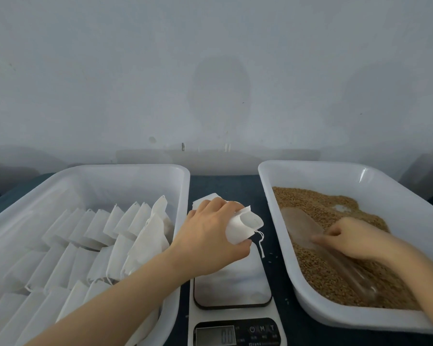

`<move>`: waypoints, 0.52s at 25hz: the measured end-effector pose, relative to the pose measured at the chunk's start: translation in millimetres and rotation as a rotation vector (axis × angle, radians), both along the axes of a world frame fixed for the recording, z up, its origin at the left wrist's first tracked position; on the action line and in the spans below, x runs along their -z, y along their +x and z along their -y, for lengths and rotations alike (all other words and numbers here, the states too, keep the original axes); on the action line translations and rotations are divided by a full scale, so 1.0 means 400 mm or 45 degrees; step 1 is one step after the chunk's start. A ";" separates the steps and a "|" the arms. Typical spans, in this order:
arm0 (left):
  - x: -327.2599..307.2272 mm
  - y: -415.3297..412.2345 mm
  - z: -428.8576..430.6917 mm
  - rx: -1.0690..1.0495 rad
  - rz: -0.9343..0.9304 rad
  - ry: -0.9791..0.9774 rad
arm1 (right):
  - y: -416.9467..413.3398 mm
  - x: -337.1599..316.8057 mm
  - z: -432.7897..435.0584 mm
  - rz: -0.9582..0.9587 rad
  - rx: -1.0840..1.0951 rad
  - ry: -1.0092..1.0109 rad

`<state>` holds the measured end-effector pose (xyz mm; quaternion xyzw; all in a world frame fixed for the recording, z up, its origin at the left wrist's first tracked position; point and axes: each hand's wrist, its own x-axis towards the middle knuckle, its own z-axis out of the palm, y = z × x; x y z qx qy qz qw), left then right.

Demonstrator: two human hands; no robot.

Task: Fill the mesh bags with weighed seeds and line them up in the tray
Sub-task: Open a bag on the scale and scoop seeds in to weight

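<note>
Already, lots of white bags [98,228] stood in rows in the bag tray [125,167] at the left of the frame, each leaning on the next. They filled most of that tray, from the bottom left corner up to about the middle. The far end at the top was bare. So I think a big part of the job was done, though I could not tell how many seeds each bag held.

One more bag was in the works. The left hand [210,236] gripped a mesh bag [245,226] in the middle of the frame, over the far end of the scale [233,285]. The bag's mouth was held open and turned to the right, and its string [261,245] hung down loose. No seeds showed in it, so I judge it was not yet filled.

The right hand [348,238], at the right of the frame, had its fingers curled over a clear scoop [300,228]. The scoop lay low in the seeds [323,278] in the seed tray [310,166]. Plenty of seeds were there.

Just behind the left hand, a small pile of flat bags [205,199] lay on the dark tabletop [223,183], so more bags waited. The numbers on the scale at the bottom middle were too blurred to read. What was left, I think, was to scoop, weigh, fill this bag and stand it in the row, then do the others.
</note>
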<state>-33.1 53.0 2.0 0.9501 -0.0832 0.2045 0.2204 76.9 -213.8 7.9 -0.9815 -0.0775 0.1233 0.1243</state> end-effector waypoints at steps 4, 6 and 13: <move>0.002 0.002 -0.004 -0.021 -0.024 0.032 | -0.011 0.011 -0.019 0.025 0.053 0.066; 0.002 0.003 -0.005 -0.026 -0.032 0.023 | -0.014 0.012 -0.017 0.040 0.085 0.098; 0.003 0.000 -0.003 -0.016 -0.062 0.074 | -0.011 0.003 0.007 0.425 0.366 0.044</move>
